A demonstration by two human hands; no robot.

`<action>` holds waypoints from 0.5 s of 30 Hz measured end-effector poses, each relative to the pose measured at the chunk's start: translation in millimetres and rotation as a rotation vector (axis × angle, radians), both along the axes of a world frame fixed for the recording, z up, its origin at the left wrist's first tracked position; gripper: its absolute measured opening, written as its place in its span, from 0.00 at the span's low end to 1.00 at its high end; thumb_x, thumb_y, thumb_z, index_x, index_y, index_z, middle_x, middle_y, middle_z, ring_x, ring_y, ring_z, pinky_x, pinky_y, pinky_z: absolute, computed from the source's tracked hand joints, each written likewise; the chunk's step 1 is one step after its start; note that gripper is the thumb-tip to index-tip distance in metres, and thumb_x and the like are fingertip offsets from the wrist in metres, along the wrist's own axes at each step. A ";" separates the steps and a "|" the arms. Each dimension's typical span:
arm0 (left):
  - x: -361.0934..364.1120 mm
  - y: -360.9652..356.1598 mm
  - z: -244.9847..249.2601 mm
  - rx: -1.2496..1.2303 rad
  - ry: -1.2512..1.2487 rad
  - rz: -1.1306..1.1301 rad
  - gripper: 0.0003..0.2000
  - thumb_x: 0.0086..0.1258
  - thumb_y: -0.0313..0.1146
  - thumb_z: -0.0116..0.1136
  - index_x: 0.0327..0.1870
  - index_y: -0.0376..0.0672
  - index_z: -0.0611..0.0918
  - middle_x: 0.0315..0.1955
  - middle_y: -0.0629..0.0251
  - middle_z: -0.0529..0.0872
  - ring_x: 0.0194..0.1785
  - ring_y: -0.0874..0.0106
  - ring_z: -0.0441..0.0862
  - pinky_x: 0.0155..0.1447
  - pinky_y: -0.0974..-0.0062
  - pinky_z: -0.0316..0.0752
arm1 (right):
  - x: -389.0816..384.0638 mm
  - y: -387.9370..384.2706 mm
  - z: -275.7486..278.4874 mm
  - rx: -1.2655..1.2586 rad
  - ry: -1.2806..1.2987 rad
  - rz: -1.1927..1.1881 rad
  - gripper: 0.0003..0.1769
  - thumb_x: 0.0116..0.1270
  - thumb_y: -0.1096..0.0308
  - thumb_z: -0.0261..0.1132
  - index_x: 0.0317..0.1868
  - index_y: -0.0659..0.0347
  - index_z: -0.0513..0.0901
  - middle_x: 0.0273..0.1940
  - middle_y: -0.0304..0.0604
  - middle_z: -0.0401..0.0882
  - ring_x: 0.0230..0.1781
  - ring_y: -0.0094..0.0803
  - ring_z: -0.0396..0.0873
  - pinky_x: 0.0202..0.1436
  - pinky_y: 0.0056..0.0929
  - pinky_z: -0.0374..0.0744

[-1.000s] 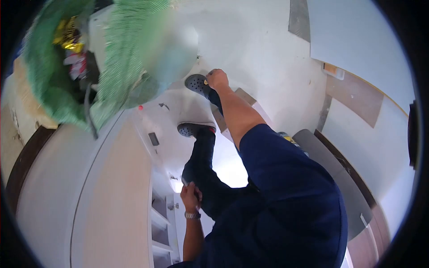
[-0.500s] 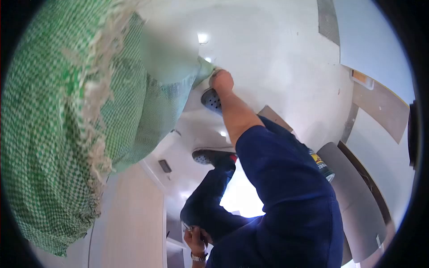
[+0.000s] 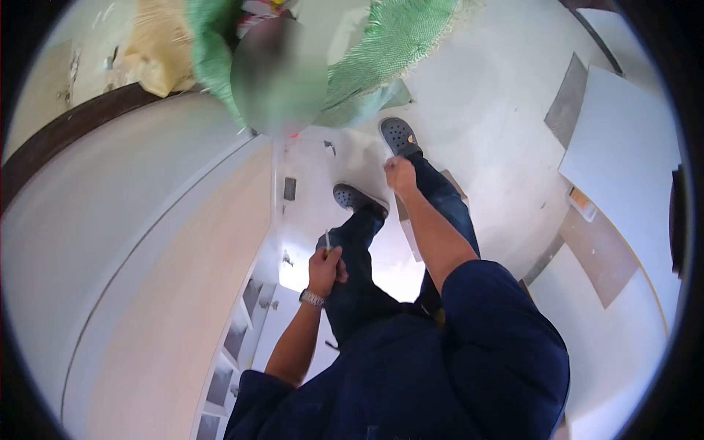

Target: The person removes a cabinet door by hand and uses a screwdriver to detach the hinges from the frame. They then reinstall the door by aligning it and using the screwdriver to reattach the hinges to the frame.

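My left hand [image 3: 326, 271], with a metal watch on its wrist, is closed around a slim tool that looks like a screwdriver [image 3: 327, 240]. Its pale shaft points up past the thumb, and a bit of yellow handle shows. My right hand [image 3: 400, 176] hangs over my right leg, just below the shoe, fingers curled in and nothing showing from them. Beyond it an open green woven sack [image 3: 403, 37] with frayed edges lies on the floor, apart from both hands. Something red and yellow shows inside; a hazy blur covers part of the sack.
White panels [image 3: 623, 147] lean at the right with an orange-and-white item [image 3: 583, 204] by them. A yellowish plastic bag [image 3: 158, 51] is at the upper left. A long pale wood panel [image 3: 183, 286] runs along the left. Cardboard [image 3: 455, 187] lies beside my right leg.
My right hand has let go of the sack's edge and drawn back towards my leg. My left hand has come forward with the tool. The view has swung, and the sack now appears higher.
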State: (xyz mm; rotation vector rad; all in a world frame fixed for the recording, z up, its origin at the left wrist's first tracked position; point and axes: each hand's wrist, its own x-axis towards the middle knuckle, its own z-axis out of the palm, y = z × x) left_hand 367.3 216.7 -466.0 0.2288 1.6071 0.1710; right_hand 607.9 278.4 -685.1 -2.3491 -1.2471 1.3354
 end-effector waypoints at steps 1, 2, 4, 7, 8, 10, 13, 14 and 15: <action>0.0 -4.8 9.2 -0.010 0.037 -0.022 0.14 0.70 0.41 0.59 0.34 0.38 0.75 0.15 0.64 0.77 0.14 0.72 0.76 0.17 0.75 0.73 | -10.0 -17.7 20.4 -0.028 -0.011 0.072 0.11 0.60 0.60 0.63 0.31 0.60 0.83 0.34 0.53 0.83 0.37 0.52 0.82 0.46 0.45 0.79; 2.1 -6.9 17.3 -0.016 0.068 -0.043 0.15 0.70 0.43 0.59 0.34 0.38 0.75 0.15 0.64 0.77 0.14 0.72 0.76 0.17 0.75 0.72 | -16.3 -29.0 46.0 -0.051 -0.027 0.144 0.11 0.60 0.61 0.63 0.31 0.60 0.83 0.34 0.53 0.83 0.37 0.52 0.82 0.46 0.46 0.79; 5.1 -18.4 32.5 -0.003 0.096 -0.128 0.18 0.70 0.46 0.58 0.33 0.38 0.75 0.15 0.64 0.77 0.14 0.71 0.76 0.18 0.75 0.72 | -17.2 -41.1 105.0 -0.008 -0.034 0.373 0.12 0.60 0.60 0.62 0.30 0.60 0.83 0.35 0.53 0.83 0.38 0.52 0.82 0.46 0.46 0.78; 0.4 -35.2 56.2 0.065 0.139 -0.384 0.24 0.71 0.56 0.51 0.32 0.38 0.76 0.16 0.61 0.79 0.17 0.69 0.79 0.23 0.69 0.73 | 8.9 -36.3 188.6 0.136 0.082 0.606 0.13 0.61 0.59 0.60 0.33 0.60 0.83 0.38 0.55 0.82 0.41 0.53 0.80 0.48 0.47 0.77; -1.8 -43.0 63.3 0.142 0.178 -0.544 0.26 0.71 0.59 0.49 0.34 0.39 0.77 0.17 0.60 0.81 0.20 0.66 0.81 0.28 0.66 0.76 | 23.5 -36.8 188.4 0.359 0.028 0.728 0.13 0.60 0.59 0.61 0.29 0.61 0.82 0.35 0.55 0.82 0.39 0.53 0.80 0.47 0.47 0.77; -24.8 -88.2 41.8 0.605 0.211 -0.898 0.29 0.71 0.60 0.45 0.39 0.37 0.80 0.31 0.48 0.85 0.36 0.52 0.84 0.43 0.57 0.77 | 48.5 -43.9 151.3 0.500 -0.131 0.504 0.17 0.64 0.56 0.58 0.27 0.61 0.82 0.34 0.52 0.82 0.40 0.50 0.79 0.43 0.47 0.77; -40.8 -65.4 114.6 0.337 0.251 -0.975 0.29 0.69 0.60 0.45 0.40 0.38 0.82 0.40 0.44 0.84 0.46 0.49 0.81 0.51 0.53 0.73 | 109.9 -14.9 147.4 0.258 -0.440 0.815 0.20 0.65 0.53 0.56 0.27 0.58 0.86 0.27 0.48 0.83 0.38 0.42 0.81 0.44 0.44 0.76; -60.1 -68.4 110.2 0.392 0.274 -0.967 0.29 0.67 0.60 0.47 0.41 0.39 0.82 0.40 0.45 0.84 0.46 0.50 0.82 0.52 0.54 0.74 | 125.5 -2.7 135.9 0.391 -0.538 0.799 0.17 0.60 0.53 0.59 0.26 0.54 0.87 0.28 0.45 0.84 0.36 0.39 0.82 0.42 0.41 0.77; -76.2 -70.6 101.7 0.443 0.375 -0.981 0.27 0.65 0.57 0.49 0.42 0.38 0.83 0.43 0.44 0.84 0.48 0.50 0.81 0.52 0.53 0.74 | 133.0 24.7 141.6 0.049 -0.594 0.922 0.15 0.56 0.58 0.61 0.36 0.55 0.88 0.39 0.44 0.86 0.49 0.39 0.80 0.56 0.40 0.74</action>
